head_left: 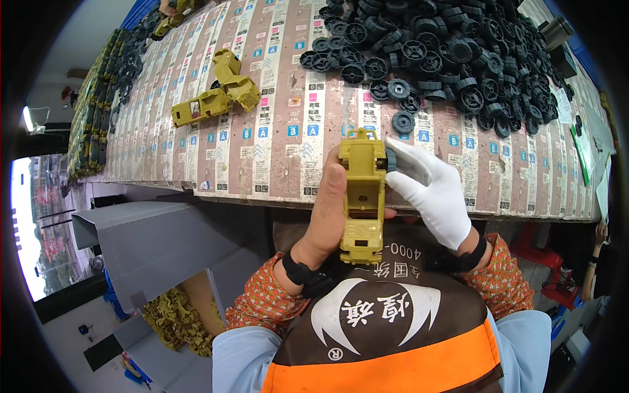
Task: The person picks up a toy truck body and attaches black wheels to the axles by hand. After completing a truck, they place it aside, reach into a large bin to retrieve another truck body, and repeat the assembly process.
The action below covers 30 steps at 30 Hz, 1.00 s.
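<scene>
My bare left hand [325,216] grips an olive-yellow plastic toy truck body [362,196], held upright above my lap at the table's near edge. My right hand [432,190], in a white glove, presses a small black plastic wheel [391,160] against the truck body's upper right side with its fingertips. Both wrists wear black bands over orange patterned sleeves.
A large heap of black wheels [445,52] covers the far right of the paper-lined table [282,144]. Two more olive truck bodies [219,92] lie at centre left. A grey cardboard box [157,242] with olive parts [173,321] stands at lower left. Dark parts [98,111] line the table's left edge.
</scene>
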{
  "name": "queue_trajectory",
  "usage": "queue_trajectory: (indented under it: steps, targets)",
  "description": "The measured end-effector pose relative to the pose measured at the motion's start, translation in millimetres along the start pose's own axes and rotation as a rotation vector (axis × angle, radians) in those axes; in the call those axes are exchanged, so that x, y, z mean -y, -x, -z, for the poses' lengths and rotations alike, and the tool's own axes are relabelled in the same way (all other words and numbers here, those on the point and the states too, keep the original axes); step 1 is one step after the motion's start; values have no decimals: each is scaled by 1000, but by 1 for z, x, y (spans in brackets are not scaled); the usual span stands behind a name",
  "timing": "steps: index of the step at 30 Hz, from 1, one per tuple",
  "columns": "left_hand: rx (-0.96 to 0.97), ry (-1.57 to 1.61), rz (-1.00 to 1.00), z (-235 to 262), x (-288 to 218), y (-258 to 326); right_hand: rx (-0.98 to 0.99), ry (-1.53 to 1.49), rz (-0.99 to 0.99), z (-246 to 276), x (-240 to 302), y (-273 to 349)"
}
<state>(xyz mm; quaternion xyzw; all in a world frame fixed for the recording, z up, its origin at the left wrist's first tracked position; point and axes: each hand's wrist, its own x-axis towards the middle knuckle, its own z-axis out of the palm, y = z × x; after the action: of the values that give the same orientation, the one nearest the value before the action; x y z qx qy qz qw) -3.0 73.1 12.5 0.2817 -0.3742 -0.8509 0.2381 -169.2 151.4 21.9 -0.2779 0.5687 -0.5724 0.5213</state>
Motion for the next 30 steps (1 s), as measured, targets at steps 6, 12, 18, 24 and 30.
queue_trajectory:
  steps: [6, 12, 18, 24, 30]
  targets:
    - [57, -114, -86, 0, 7, 3, 52, 452, 170, -2, 3, 20]
    - [81, -148, -128, 4, 19, 5, 102, 591, 222, 0, -2, 21]
    - [158, -70, 90, 18, 16, 3, 161, 669, 179, 2, 9, 14]
    - [61, 26, 149, 22, -9, -1, 60, 1072, 353, 37, 28, -37]
    - [-47, 219, 33, 29, -22, -10, 127, 1699, 691, 36, 25, -72]
